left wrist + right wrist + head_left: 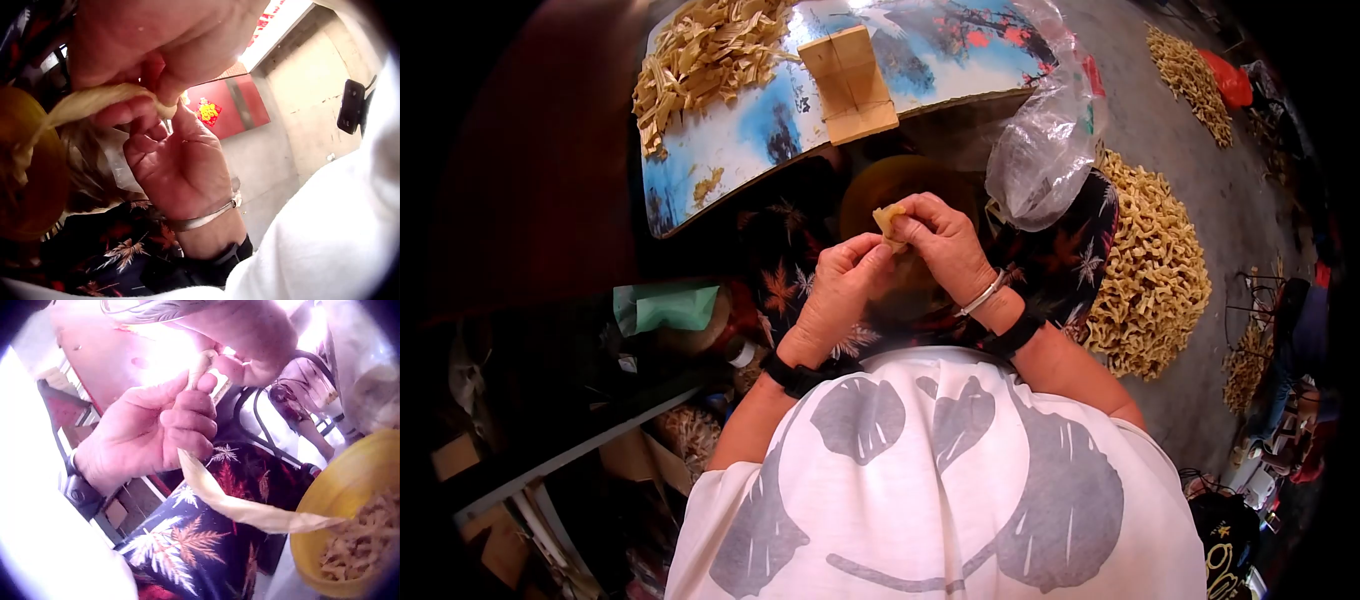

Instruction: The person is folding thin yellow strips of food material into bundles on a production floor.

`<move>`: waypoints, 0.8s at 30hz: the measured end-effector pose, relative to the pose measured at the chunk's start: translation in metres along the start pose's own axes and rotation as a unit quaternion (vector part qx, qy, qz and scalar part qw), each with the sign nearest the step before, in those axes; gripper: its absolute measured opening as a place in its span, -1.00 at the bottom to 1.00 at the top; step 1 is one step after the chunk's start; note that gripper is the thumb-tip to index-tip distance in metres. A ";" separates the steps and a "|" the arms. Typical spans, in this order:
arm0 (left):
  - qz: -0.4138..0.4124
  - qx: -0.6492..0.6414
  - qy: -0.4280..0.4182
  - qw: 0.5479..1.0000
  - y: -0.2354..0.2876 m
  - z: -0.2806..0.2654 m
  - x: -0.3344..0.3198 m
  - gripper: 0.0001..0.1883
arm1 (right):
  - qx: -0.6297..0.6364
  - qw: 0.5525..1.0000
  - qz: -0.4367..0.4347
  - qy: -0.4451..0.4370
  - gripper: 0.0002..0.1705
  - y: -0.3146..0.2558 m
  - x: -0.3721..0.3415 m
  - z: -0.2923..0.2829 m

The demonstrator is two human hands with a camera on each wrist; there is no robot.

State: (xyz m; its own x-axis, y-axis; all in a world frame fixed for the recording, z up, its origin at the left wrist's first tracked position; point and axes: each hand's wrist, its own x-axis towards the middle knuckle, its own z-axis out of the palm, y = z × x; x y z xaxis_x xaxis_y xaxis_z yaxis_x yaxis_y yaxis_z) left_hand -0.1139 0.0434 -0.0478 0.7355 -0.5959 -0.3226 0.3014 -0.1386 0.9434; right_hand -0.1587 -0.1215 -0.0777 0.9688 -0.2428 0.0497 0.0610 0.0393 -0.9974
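Note:
A pale yellow, leathery strip (250, 512) runs out of my left hand (156, 425) and hangs toward a yellow basin (312, 506) in the right wrist view. The left fingers curl round it, thumb at its upper end. My right hand (943, 243) pinches the same end, its fingertips close to the left ones. In the left wrist view the strip (94, 103) passes between the fingers, and the right hand (187, 162) meets it at the tip. Small pale curled pieces (362, 544) lie in the basin.
Flat strips (710, 60) are heaped on a painted table (750, 140), beside a wooden block (848, 85). A clear plastic bag (1040, 160) hangs at the table's right. Large piles of knotted pieces (1150, 270) lie on the floor at the right.

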 end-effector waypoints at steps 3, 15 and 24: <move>0.009 0.000 0.010 1.000 0.001 -0.003 0.001 -0.80 | 0.131 0.971 0.170 -0.108 -0.80 -0.024 0.002 -0.007; -0.070 -0.070 -0.008 0.995 0.007 -0.007 -0.008 -0.84 | 0.129 0.966 0.209 -0.079 -0.88 -0.025 0.002 -0.018; 0.058 0.055 0.014 0.997 0.049 -0.010 0.030 -0.84 | -0.037 0.996 0.071 -0.037 -0.77 -0.066 0.047 -0.024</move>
State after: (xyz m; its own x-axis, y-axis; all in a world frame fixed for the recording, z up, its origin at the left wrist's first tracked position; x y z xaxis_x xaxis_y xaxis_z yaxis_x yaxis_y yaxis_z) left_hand -0.0712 0.0273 -0.0122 0.7788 -0.5906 -0.2113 0.1458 -0.1572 0.9767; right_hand -0.1232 -0.1592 -0.0109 0.9816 -0.1682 -0.0908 -0.0927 -0.0035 -0.9957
